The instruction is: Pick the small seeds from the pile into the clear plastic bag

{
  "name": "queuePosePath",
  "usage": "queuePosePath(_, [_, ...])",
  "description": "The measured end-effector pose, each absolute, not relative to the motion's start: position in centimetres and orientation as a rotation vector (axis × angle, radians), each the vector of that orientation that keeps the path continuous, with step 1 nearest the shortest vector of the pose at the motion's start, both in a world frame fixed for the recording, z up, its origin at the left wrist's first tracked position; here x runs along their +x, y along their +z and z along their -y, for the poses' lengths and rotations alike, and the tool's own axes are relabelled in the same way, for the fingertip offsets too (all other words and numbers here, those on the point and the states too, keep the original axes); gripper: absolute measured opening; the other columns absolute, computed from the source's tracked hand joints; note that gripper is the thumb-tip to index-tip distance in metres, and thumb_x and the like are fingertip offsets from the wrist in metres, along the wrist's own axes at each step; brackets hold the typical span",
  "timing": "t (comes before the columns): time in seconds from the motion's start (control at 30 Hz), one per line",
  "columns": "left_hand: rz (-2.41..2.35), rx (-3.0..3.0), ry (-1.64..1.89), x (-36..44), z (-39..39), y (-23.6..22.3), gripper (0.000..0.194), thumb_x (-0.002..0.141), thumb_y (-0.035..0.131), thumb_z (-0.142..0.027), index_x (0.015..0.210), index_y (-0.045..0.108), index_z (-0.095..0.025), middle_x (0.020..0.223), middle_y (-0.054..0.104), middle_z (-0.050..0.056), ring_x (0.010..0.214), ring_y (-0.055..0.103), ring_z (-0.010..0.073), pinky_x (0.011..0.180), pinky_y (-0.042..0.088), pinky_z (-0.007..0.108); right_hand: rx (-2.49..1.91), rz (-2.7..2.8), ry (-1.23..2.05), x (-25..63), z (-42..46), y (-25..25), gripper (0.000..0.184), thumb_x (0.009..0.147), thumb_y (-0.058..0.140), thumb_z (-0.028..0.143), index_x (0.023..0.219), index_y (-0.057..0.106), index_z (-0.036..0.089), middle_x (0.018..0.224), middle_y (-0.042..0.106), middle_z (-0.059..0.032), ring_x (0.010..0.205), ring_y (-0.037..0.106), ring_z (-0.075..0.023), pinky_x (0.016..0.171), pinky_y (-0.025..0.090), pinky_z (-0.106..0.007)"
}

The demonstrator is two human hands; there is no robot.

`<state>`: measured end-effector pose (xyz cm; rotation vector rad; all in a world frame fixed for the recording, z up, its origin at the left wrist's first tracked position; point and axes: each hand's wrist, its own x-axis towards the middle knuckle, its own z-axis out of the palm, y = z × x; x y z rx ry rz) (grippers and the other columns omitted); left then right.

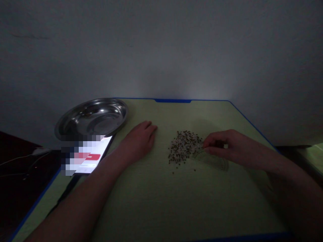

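A low pile of mixed white grains and small dark seeds (185, 146) lies on the pale green table (156, 201). At the pile's right edge is my right hand (219, 144), thumb and forefinger pinched together; anything between the fingertips is too small to make out. My left hand (141, 137) rests on the table left of the pile, apart from it, palm down with its fingers loosely extended. Nothing shows in it. A few dark seeds have strayed just in front of the pile.
A shiny oval metal basin (101, 122) stands at the back left. In front of it a lit phone or tablet (93, 158), partly blurred out, lies by my left forearm. A faint protractor-like scale (214, 163) shows below my right hand. Behind the blue table edge (173, 100) rises a grey wall.
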<state>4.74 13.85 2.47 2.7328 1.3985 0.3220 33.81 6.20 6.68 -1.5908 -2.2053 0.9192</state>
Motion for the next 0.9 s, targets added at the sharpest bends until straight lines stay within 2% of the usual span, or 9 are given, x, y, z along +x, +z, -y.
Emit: queuePosePath(0.9, [-1.401, 2.713, 0.334, 4.7, -13.8, 2.6, 0.043, 0.094, 0.035, -0.026, 0.126, 0.059, -0.011, 0.128, 0.059, 0.015, 0.12, 0.055, 0.025, 0.105, 0.043, 0.041, -1.577, 2.197, 0.946, 32.2, -6.1, 6.5, 0.021, 0.088, 0.054, 0.035, 0.08, 0.067, 0.02, 0.071, 0.064, -0.0013, 0.063, 0.055, -0.0151, 0.059, 0.042, -0.028])
